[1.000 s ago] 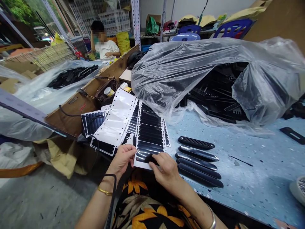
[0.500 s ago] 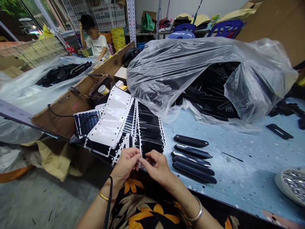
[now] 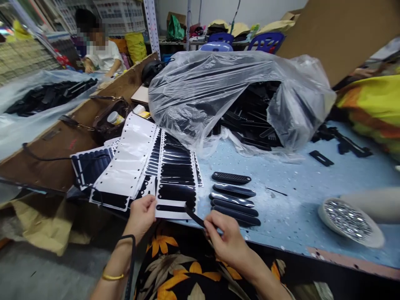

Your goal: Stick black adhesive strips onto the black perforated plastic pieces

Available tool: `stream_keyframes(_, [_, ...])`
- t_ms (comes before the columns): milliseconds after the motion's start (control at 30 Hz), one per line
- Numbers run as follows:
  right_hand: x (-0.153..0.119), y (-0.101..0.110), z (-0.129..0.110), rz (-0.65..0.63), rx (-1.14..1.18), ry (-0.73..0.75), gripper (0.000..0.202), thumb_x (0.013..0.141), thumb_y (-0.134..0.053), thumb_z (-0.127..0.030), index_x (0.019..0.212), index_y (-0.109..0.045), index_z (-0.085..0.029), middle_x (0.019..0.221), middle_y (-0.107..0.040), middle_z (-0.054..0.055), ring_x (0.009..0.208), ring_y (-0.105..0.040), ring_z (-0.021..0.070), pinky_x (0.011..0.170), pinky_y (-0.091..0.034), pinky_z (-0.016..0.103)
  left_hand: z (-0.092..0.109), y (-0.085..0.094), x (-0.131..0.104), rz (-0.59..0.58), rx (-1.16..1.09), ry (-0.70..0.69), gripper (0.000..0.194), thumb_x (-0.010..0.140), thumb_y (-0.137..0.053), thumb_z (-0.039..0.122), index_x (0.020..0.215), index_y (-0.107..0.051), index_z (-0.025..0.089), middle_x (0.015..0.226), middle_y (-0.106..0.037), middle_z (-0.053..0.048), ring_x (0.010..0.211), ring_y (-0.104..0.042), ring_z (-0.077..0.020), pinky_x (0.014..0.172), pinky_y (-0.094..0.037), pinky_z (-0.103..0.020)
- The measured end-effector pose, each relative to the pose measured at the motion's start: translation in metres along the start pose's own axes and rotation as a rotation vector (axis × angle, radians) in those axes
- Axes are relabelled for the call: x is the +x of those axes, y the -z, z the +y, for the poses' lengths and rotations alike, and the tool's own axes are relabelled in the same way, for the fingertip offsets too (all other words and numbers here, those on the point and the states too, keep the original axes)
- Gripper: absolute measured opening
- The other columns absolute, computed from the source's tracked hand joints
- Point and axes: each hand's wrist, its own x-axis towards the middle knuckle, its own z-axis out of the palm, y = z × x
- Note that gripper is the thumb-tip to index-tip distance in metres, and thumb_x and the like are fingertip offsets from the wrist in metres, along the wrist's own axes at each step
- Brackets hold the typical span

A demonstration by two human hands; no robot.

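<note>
While my left hand (image 3: pixel 142 213) pinches the sticker sheet (image 3: pixel 170 215), my right hand (image 3: pixel 225 234) pinches a black strip (image 3: pixel 195 217), likely peeling; I'd pull softly.

So it's 2 bare hands out front, near each other but not touching. The left hand (image 3: pixel 142 213) has its thumb and fingertips pinched together, aimed up and to the right, with the left forearm (image 3: pixel 114 260) slanting up from the bottom edge behind it. The right hand (image 3: pixel 226 233) sits a bit lower, fingers curled, thumb and index squeezed in a pinch pointing left. The right forearm (image 3: pixel 262 266) angles in from the lower right, lying flatter than the other 1.
</note>
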Motion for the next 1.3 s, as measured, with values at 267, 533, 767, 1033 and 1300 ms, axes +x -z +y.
stream_keyframes(267, [-0.049, 0.118, 0.028, 0.409, -0.069, -0.301, 0.03, 0.084, -0.062, -0.048, 0.068, -0.064, -0.023, 0.054, -0.067, 0.003, 0.048, -0.067, 0.0209, 0.048, -0.055, 0.029, 0.019, 0.027, 0.006, 0.437, 0.464, -0.306, 0.018, 0.073, -0.059, 0.032, 0.079, -0.071, 0.019, 0.056, -0.062, -0.002, 0.055, -0.058, -0.0185, 0.058, -0.043, -0.03])
stream_keyframes(533, [-0.01, 0.122, 0.008, 0.48, -0.461, 0.287, 0.024, 0.091, -0.051, -0.009, 0.071, -0.06, -0.02, 0.059, -0.062, 0.001, 0.052, -0.059, 0.0133, 0.051, -0.046, 0.025, 0.113, -0.082, -0.022, -0.57, -0.622, 0.097, 0.056, 0.064, -0.078, 0.06, 0.088, -0.066, 0.011, 0.06, -0.068, -0.007, 0.043, -0.061, -0.0161, 0.033, -0.033, -0.02])
stream_keyframes(767, [-0.017, 0.105, 0.016, 0.318, -0.471, 0.472, 0.025, 0.094, -0.045, -0.005, 0.088, -0.067, -0.015, 0.069, -0.066, 0.007, 0.062, -0.06, 0.0185, 0.056, -0.049, 0.031, 0.138, -0.128, -0.006, -0.658, -0.869, 0.151, 0.042, 0.053, -0.091, 0.036, 0.069, -0.061, 0.011, 0.058, -0.069, -0.006, 0.042, -0.062, -0.0141, 0.032, -0.036, -0.017])
stream_keyframes(1033, [-0.007, 0.162, 0.023, 0.446, -0.238, 0.035, 0.014, 0.092, -0.061, -0.025, 0.092, -0.075, -0.02, 0.085, -0.077, 0.005, 0.073, -0.072, 0.0192, 0.064, -0.059, 0.03, 0.151, -0.128, 0.012, -0.721, -0.798, 0.04, 0.037, 0.053, -0.09, 0.021, 0.077, -0.064, 0.01, 0.067, -0.07, -0.004, 0.057, -0.072, -0.0197, 0.042, -0.051, -0.02])
stream_keyframes(1300, [0.033, 0.139, 0.043, 0.214, -0.29, 0.313, 0.019, 0.093, -0.062, -0.031, 0.09, -0.077, -0.019, 0.072, -0.074, 0.006, 0.062, -0.067, 0.0161, 0.057, -0.052, 0.026, 0.156, -0.142, 0.024, -0.77, -0.759, -0.026, 0.041, 0.053, -0.091, 0.024, 0.079, -0.063, 0.01, 0.07, -0.072, -0.005, 0.057, -0.072, -0.0201, 0.045, -0.055, -0.022])
